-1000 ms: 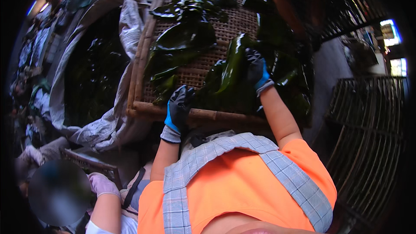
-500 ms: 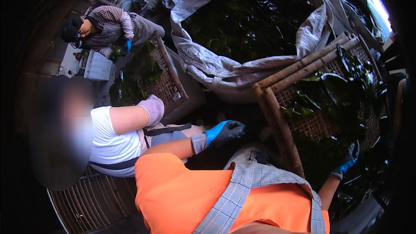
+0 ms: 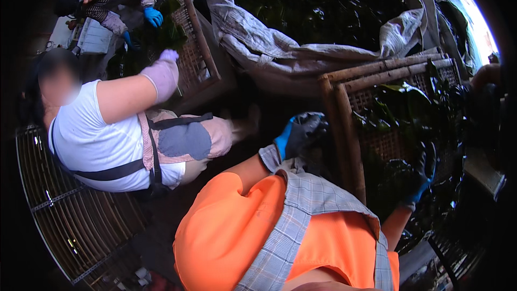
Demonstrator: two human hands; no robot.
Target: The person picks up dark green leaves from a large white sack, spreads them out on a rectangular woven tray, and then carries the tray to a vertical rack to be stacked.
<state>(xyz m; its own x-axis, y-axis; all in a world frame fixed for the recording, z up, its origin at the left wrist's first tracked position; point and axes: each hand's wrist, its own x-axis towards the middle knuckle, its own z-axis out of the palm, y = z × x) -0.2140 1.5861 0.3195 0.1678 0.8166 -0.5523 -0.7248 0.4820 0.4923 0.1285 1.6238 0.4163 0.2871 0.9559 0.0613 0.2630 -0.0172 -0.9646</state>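
Observation:
My left hand [image 3: 305, 132], in a blue and black glove with a grey cuff, is in front of my body beside the bamboo frame of a woven tray [image 3: 353, 145]. Its fingers are curled; what they hold, if anything, is lost in the dark. My right hand [image 3: 423, 179], gloved alike, reaches over the tray with fingers stretched and apart. Dark green, wet-looking leaves [image 3: 406, 109] lie around it on the woven surface. Whether its fingertips touch the leaves I cannot tell.
Beyond the tray stands a large pale woven sack [image 3: 256, 35] full of dark leaves. To the left a co-worker in a white shirt [image 3: 97, 145] sits near a slatted rack [image 3: 81, 226]. Another co-worker's blue gloves [image 3: 153, 16] are over a second leaf tray [image 3: 200, 35].
My left hand has come nearer the tray's frame, and my right hand has shifted slightly left over the leaves. The seated co-worker now reaches toward the second tray. The view has shifted.

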